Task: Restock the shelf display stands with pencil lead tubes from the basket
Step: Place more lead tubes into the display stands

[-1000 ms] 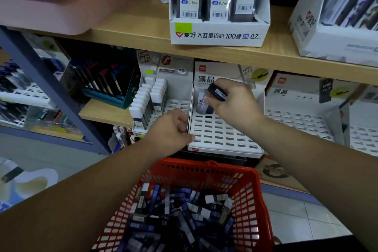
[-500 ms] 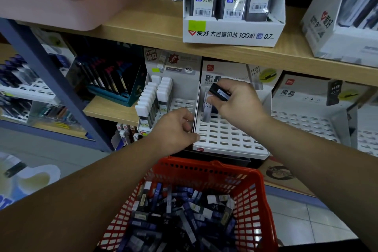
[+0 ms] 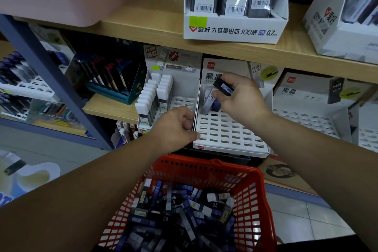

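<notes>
2 hands of ours meet at the white display stand (image 3: 229, 135) — our left hand (image 3: 173, 127) grips its near left edge, our right hand (image 3: 241, 98) pinches 1 dark lead tube (image 3: 223, 87) over its far left slots — with the red basket (image 3: 204, 166) of tubes near us, below.

Bare from elbow to wrist, the left forearm (image 3: 92, 186) shows at 8 o'clock in the frame and the right forearm (image 3: 319, 159) at 4 o'clock. The left hand (image 3: 173, 127) and right hand (image 3: 241, 96) are likewise bare, broad-backed with short fingers.
</notes>
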### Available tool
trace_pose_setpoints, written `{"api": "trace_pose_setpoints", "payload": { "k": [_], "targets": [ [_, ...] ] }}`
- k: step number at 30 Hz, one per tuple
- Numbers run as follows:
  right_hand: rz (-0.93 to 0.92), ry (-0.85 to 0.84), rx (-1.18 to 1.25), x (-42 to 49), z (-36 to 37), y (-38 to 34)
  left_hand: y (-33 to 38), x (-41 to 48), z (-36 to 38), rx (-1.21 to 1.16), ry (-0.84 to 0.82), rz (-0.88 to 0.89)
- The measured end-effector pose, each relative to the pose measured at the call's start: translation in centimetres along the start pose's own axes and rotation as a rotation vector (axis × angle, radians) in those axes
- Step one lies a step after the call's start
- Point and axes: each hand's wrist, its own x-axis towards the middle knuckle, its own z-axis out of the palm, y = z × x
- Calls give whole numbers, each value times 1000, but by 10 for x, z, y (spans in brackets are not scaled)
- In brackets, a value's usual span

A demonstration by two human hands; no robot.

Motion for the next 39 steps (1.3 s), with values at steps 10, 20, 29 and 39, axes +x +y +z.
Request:
{"api": "trace_pose_setpoints", "payload": {
  "k": [10,20,29,39],
  "targets": [
    [-92,-85,-126,-2,6,0,3,-1,1,-4,9,-1],
    [159,-410,7,-16,-23,-26,31,-7,-10,121,273,345],
    [223,-513,249,-31,-44,-26,54,-17,1,284,167,635],
    [506,-360,882,-41,-67,-12,45,-17,5,-124,-92,125]
  ]
}}
